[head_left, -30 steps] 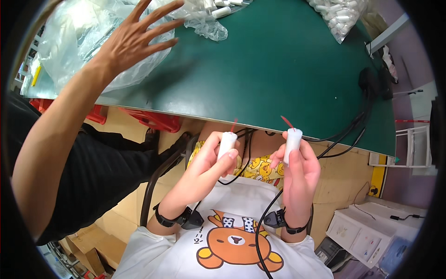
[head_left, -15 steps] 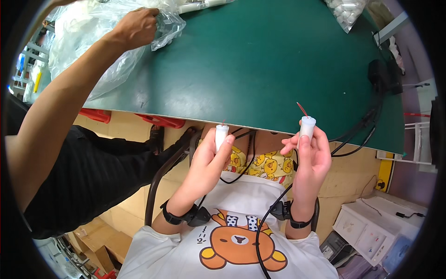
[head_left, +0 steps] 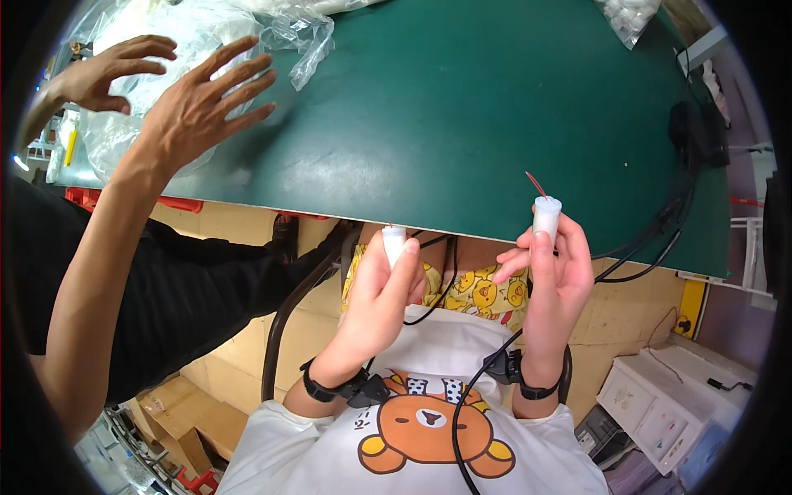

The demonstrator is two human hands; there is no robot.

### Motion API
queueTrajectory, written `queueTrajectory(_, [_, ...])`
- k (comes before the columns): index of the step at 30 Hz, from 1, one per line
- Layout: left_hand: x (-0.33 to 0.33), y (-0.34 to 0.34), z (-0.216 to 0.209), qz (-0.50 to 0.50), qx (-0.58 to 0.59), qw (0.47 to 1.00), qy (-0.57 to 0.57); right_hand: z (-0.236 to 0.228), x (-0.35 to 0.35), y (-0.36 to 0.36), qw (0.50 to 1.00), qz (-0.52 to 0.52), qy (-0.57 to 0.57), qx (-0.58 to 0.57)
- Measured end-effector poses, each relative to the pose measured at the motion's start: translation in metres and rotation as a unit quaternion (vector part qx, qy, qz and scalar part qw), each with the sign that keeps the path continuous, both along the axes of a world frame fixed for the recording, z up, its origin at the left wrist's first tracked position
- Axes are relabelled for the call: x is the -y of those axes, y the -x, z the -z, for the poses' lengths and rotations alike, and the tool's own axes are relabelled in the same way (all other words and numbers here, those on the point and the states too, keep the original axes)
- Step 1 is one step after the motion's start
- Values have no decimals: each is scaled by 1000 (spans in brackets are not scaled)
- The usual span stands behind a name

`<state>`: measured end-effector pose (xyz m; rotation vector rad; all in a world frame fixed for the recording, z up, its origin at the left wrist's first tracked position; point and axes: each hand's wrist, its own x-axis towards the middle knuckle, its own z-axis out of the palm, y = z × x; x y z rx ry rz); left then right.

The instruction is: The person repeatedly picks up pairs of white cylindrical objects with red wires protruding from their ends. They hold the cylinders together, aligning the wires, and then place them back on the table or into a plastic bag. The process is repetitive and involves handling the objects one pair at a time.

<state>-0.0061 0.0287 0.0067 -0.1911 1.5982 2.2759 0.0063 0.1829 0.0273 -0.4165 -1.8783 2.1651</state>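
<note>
My left hand (head_left: 381, 289) is closed round a small white cylinder (head_left: 394, 244), held upright just off the table's front edge. Only a short red tip shows above its top. My right hand (head_left: 559, 272) grips a second white cylinder (head_left: 546, 216) between thumb and fingers, farther to the right and a bit higher. A thin red wire (head_left: 537, 185) sticks up from that one's top and leans left. The lower ends of both cylinders are hidden by my fingers.
A green table (head_left: 478, 107) spreads ahead. At its far left lies clear plastic bagging (head_left: 309, 62), with a co-worker's hands (head_left: 194, 111) spread over it. A bag of white pieces (head_left: 629, 18) lies far right, above black cables (head_left: 681, 194). White drawers (head_left: 652, 404) stand lower right.
The co-worker's near hand has left the bag's edge, moving left with fingers spread, and a second hand has come into view. My hands keep their holds, almost still.
</note>
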Motion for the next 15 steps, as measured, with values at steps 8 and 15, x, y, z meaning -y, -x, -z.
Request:
queueTrajectory(8, [-4, -2, 7, 0, -17, 997, -75, -4, 7, -14, 999, -16, 11, -31])
queueTrajectory(15, [17, -14, -13, 185, 29, 959, -214, -14, 3, -41, 999, -43, 10, -19])
